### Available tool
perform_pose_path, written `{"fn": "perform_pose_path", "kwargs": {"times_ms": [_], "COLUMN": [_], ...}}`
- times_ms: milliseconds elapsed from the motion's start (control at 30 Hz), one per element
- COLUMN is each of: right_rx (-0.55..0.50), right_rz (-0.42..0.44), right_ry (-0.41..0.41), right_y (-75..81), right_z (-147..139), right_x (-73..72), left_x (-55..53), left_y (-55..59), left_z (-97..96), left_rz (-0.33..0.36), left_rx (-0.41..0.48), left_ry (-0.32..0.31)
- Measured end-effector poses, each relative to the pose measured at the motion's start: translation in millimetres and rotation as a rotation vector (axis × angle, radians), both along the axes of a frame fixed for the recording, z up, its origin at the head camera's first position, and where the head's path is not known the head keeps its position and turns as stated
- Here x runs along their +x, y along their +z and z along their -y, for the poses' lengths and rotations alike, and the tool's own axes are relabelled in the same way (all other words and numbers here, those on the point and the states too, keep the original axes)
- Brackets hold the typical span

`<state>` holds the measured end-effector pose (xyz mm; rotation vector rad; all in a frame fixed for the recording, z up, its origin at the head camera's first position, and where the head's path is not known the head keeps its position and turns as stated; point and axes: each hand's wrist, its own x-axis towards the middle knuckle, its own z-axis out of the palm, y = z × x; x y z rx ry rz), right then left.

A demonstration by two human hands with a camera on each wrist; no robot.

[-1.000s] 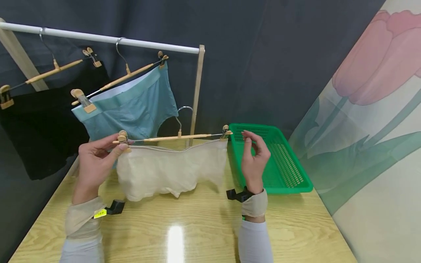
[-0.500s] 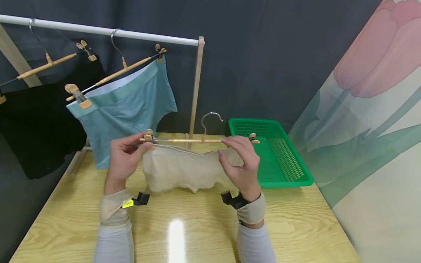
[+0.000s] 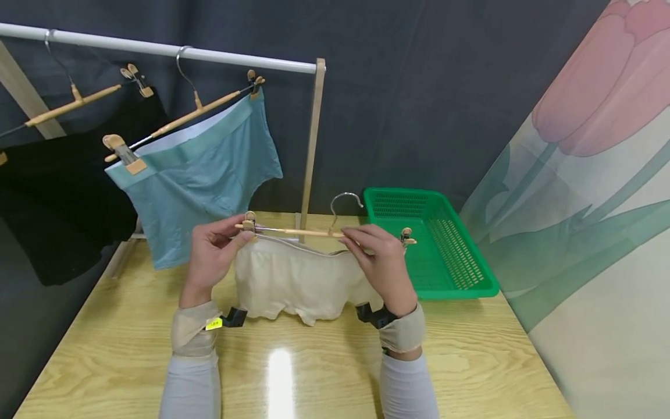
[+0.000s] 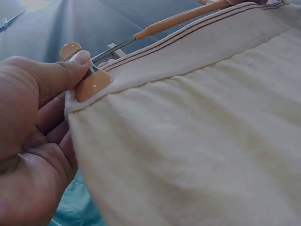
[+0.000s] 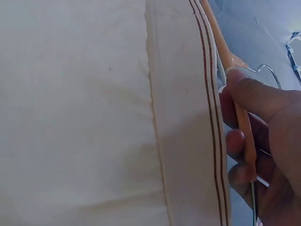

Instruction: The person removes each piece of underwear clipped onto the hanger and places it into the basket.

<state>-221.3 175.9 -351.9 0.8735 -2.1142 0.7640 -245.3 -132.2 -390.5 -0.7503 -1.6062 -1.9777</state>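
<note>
Cream underpants (image 3: 293, 279) with a striped waistband hang from a clip hanger (image 3: 309, 233) above the table. My left hand (image 3: 211, 259) pinches the hanger's left clip (image 4: 94, 84) between thumb and fingers, at the corner of the waistband. My right hand (image 3: 382, 265) grips the hanger bar just right of its metal hook (image 3: 345, 198); in the right wrist view the thumb and fingers curl round the orange bar (image 5: 247, 127). The right clip (image 3: 407, 235) sticks out beyond the right hand, which hides part of the waistband there.
Light blue underpants (image 3: 204, 169) and a black garment (image 3: 68, 198) hang on clip hangers from a white rail (image 3: 131, 48) at the left. A green basket (image 3: 471, 256) stands at the right on the wooden table (image 3: 460, 361). A dark curtain (image 3: 445, 87) closes off the back.
The hanger with the cream underpants has moved right, then slightly lower. My right hand has come in from beside the basket and taken hold of the bar. My left hand stays on the clip.
</note>
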Motion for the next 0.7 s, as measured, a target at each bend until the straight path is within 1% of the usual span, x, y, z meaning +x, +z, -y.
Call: {"fn": "perform_pose_path", "kwargs": {"times_ms": [67,233,300,433,500,700], "right_rx": [0.005,0.003,-0.005,-0.013,-0.01,0.009], "right_rz": [-0.008,-0.007,0.001,0.002,-0.002,-0.012], "right_ry": [-0.005,-0.013,-0.013,-0.018,-0.019,0.002], "right_y": [-0.8,-3.6,-4.4,-4.2,-3.5,-3.6], "right_z": [-0.7,-4.7,-6.2,-8.6,-8.7,-5.7], "right_x": [-1.3,-2.8,-3.3,-4.3,-5.1,-6.0], "left_x": [-2.4,-4.2,-3.7,-2.6,-2.7,-1.1], "left_y": [-0.3,1.0,1.9,4.2,5.2,5.3], "left_z": [-1.6,-5.8,-6.5,-8.5,-9.4,-10.3], "left_rz": [0.006,0.015,0.012,-0.008,-0.017,-0.009], "left_rx": [-0.001,-0.001,-0.011,-0.015,-0.024,-0.082], "left_ry": [-0.023,-0.123,-0.15,-0.18,-0.177,-0.112]}}
